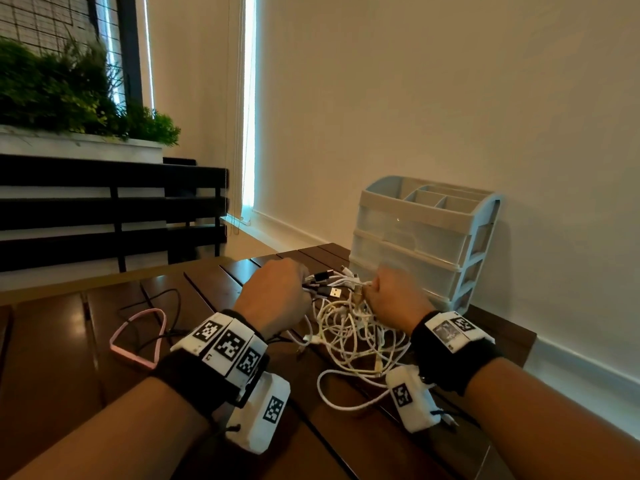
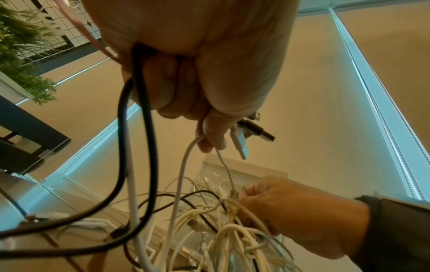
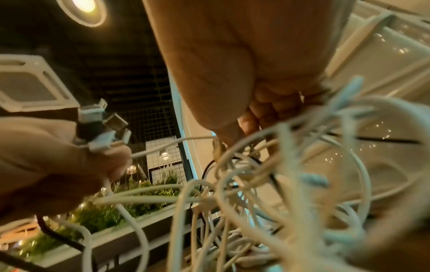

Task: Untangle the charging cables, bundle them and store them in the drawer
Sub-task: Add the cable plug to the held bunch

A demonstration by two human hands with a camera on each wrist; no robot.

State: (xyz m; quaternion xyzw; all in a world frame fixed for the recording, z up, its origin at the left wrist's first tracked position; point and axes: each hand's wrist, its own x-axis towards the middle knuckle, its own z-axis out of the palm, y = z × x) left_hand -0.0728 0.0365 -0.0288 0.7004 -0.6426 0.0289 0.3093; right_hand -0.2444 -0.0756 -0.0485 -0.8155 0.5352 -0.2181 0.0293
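Still early days on this one. The cables [image 1: 349, 336] are mostly a white knot hanging between the two hands and spilling onto the desk [image 1: 69, 341], just in front of the drawer unit [image 1: 415, 237].

The left hand [image 1: 273, 296] is curled tight round a handful of sorted ends: several USB plugs [image 1: 329, 292] are poking out past the fingers, and in the left wrist view a black lead [image 2: 137, 147] and a couple of white ones are seen running down out of the fist. So a few ends look to have been gathered already, which is probably the untangling method being used here.

The right hand [image 1: 398, 296] is closed too, pinching a connector or a strand at the top of the knot; which exactly can't be told, since that wrist view is blurry.

A pink cable [image 1: 138, 337] is lying in a loose loop on the desk off to the left, with a thin black one [image 1: 162, 299] beside it. Whether the pink one is counted as freed can't be said for sure.

What's left, judging by this: nearly everything. No bundle has been tied, the main knot hasn't been cleared, and all the drawers look shut with nothing visibly stored in them.
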